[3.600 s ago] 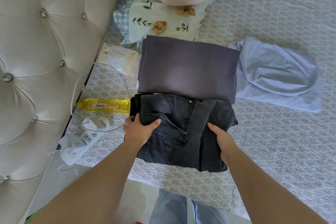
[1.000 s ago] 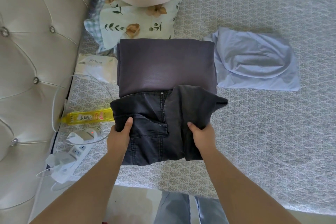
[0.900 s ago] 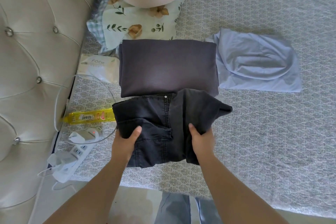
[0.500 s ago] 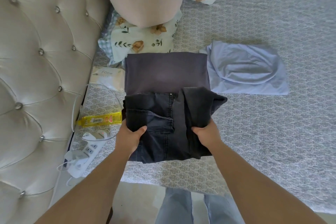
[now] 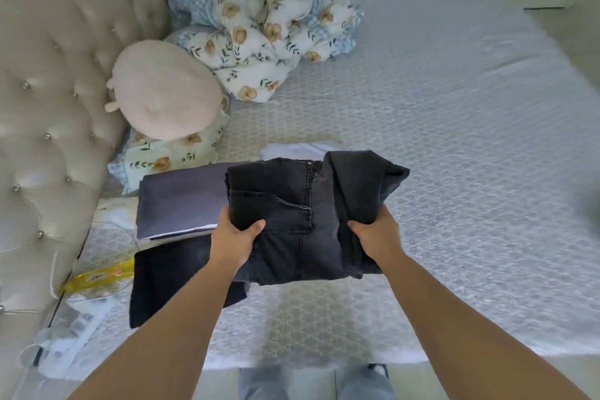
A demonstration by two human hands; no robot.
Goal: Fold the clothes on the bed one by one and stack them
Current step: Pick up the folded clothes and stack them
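- Head view shows the folded dark jeans (image 5: 302,221) lifted off the bed (image 5: 454,140), held level above its near edge.
- Left hand (image 5: 235,237) grips the jeans' left side, thumb on top and fingers hidden beneath.
- Right hand (image 5: 376,237) pinches the right side, where a thick fold of leg sticks up and bulges outward.
- Just left of the jeans lies a folded grey garment (image 5: 181,201), flat on the bed; it looks like the start of the stack.
- A dark piece of cloth (image 5: 168,279) lies under the left forearm; whether it is a separate garment or a shadowed layer, I cannot tell.
- A pale blue garment (image 5: 292,149) peeks out behind the jeans, mostly hidden.
- Risk, as I judge it: the bulging right fold may spring open on release, since only the pinch keeps it closed.
- Set down off-centre, the heavy denim could slide off the grey garment or rumple it.
- Further left, a yellow packet (image 5: 97,276) and a power strip (image 5: 74,321) sit by the headboard (image 5: 48,107), near enough to catch a dragged hem.
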